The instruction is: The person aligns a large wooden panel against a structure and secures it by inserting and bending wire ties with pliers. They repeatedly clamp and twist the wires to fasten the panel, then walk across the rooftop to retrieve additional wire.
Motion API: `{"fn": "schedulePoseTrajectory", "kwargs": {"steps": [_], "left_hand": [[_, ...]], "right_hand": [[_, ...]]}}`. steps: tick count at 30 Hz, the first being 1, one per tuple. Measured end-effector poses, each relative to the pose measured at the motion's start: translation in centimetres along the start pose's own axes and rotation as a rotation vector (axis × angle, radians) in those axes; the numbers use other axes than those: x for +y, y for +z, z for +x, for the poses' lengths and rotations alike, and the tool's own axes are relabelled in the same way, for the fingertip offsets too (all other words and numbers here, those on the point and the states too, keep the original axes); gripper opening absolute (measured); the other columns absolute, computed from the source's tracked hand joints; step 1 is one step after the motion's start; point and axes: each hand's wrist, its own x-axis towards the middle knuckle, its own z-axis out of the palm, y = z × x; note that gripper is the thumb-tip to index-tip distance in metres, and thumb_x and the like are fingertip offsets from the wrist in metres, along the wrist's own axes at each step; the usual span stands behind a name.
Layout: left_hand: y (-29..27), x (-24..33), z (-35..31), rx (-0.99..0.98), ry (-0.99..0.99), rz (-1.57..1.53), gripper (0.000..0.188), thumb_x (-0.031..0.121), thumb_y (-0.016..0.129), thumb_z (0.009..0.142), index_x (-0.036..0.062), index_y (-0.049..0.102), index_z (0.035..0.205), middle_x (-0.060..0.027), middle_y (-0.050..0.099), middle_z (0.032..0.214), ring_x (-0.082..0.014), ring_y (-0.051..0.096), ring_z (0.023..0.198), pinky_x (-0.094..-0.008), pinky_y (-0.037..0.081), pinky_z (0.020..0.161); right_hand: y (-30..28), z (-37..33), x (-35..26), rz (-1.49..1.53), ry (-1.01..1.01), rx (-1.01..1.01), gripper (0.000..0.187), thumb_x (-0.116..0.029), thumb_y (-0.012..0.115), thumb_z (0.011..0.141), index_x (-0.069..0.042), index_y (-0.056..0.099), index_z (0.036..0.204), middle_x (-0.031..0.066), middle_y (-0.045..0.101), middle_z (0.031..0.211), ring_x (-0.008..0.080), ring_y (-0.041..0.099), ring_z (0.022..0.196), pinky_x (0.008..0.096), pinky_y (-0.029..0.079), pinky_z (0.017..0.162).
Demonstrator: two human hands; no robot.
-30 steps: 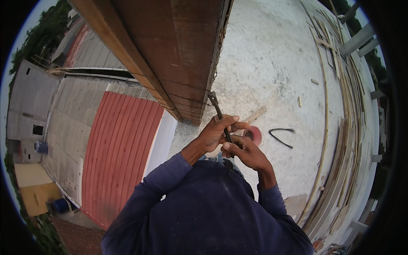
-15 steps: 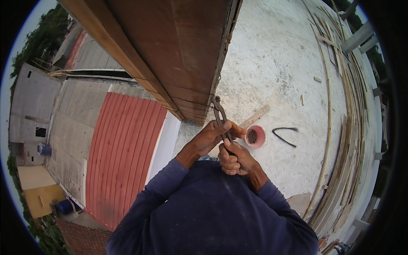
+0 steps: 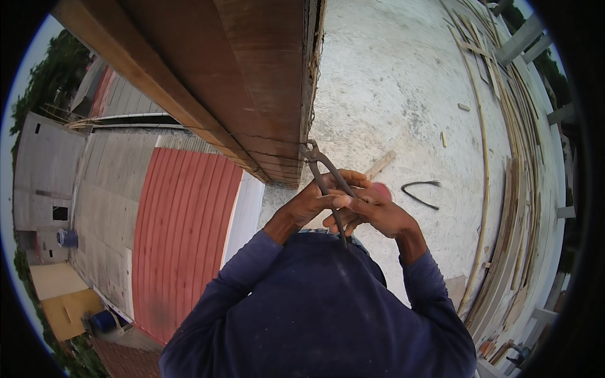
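A pair of dark metal pincers (image 3: 314,154) has its handles spread apart. Its jaws meet the right edge of a tall brown panelled form (image 3: 258,82), where thin tie wire (image 3: 268,152) wraps around the boards. My left hand (image 3: 307,205) holds the pincers' left handle, its fingers reaching behind toward the other one. Around the right handle, close to my left hand, is my right hand (image 3: 384,214), with its thumb and fingers on the tool. Whether the jaws grip the wire is too small to tell.
Behind my right hand a pink bucket (image 3: 382,189) is mostly hidden. On the pale concrete floor lie a bent bundle of black wire (image 3: 421,194) and a short board (image 3: 380,165). Long wooden strips (image 3: 504,246) line the right side. Down at left is a red metal roof (image 3: 183,233).
The pincers' handles have gone from close together to spread. My right hand has shifted right and changed its hold, now covering most of the bucket. The view has shifted slightly.
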Motion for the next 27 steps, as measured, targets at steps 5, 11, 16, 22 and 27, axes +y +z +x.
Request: {"fn": "schedulePoseTrajectory", "kwargs": {"steps": [5,11,16,22,27], "left_hand": [[0.2,-0.4,1.0,-0.013,0.137,-0.029,0.091,0.054,0.081,0.082,-0.0044,0.047,0.143,-0.023,0.059,0.136,-0.0268,0.064,0.122,-0.0375,0.059,0.093],[1.1,-0.5,2.0,0.079,0.076,-0.206,0.055,0.053,0.071,0.093,0.0029,0.062,0.115,-0.0202,0.059,0.137,-0.0233,0.066,0.111,-0.0344,0.06,0.087],[1.4,-0.9,1.7,0.236,0.072,-0.221,0.04,0.044,0.071,0.096,0.0065,0.062,0.089,-0.0204,0.066,0.122,-0.0228,0.069,0.104,-0.0369,0.061,0.086],[2.2,-0.6,1.0,0.345,-0.033,-0.269,0.035,0.037,0.075,0.095,0.005,0.063,0.091,-0.0188,0.071,0.112,-0.0185,0.071,0.097,-0.0356,0.061,0.082],[3.2,-0.9,1.8,0.57,-0.012,-0.122,0.034,0.036,0.078,0.093,0.0046,0.064,0.094,-0.0169,0.074,0.107,-0.016,0.068,0.092,-0.0335,0.056,0.084]], "right_hand": [[-1.9,0.4,-1.3,-0.137,0.145,0.002,0.049,-0.044,0.045,0.11,0.003,0.06,0.111,0.0078,0.067,0.08,0.0164,0.071,0.068,0.0274,0.06,0.062],[-2.1,1.0,0.9,0.15,0.133,-0.087,0.046,-0.045,0.046,0.109,-0.004,0.058,0.095,0.0003,0.058,0.068,0.012,0.063,0.053,0.0253,0.053,0.049],[-1.2,2.4,3.8,0.534,-0.016,-0.303,0.041,-0.042,0.068,0.1,-0.006,0.051,0.092,0.0003,0.054,0.064,0.0068,0.056,0.049,0.0223,0.047,0.042],[0.2,1.2,2.9,-0.364,-0.192,0.187,0.039,-0.024,0.073,0.087,0.004,0.057,0.111,0.0099,0.058,0.073,0.0244,0.064,0.066,0.0405,0.052,0.066],[2.9,-0.4,2.3,-0.811,-0.214,0.479,0.033,-0.017,0.062,0.092,0.006,0.055,0.115,0.0258,0.067,0.086,0.0439,0.067,0.082,0.0537,0.05,0.071]]}}
